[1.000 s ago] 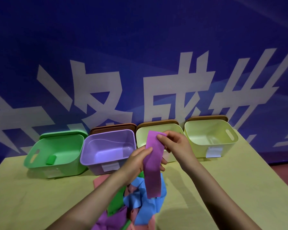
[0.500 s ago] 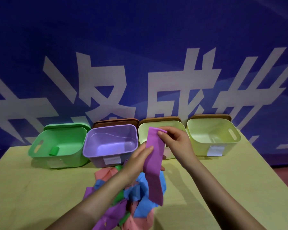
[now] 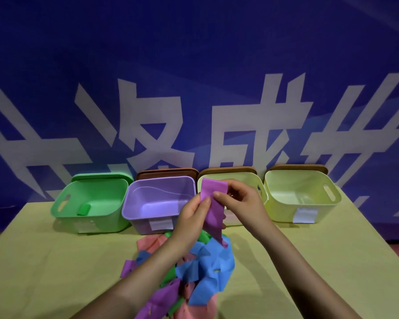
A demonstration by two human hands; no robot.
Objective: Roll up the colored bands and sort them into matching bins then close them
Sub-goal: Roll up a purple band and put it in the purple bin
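1. Four open bins line the back of the counter [image 3: 55, 261]: green bin [image 3: 62, 210], purple bin [image 3: 134, 215], and two pale yellow-green bins [image 3: 327, 210], lids propped behind so rolls can drop in.
2. Loose bands [image 3: 207, 268] lie heaped in front, within reach.
3. One purple band [image 3: 213, 211] hangs upright above the heap, likely held taut to start its roll.
4. Left hand [image 3: 192, 217] pinches its edge; right hand [image 3: 242, 203] pinches the top.
5. One green roll [image 3: 83, 209] sits in the green bin.
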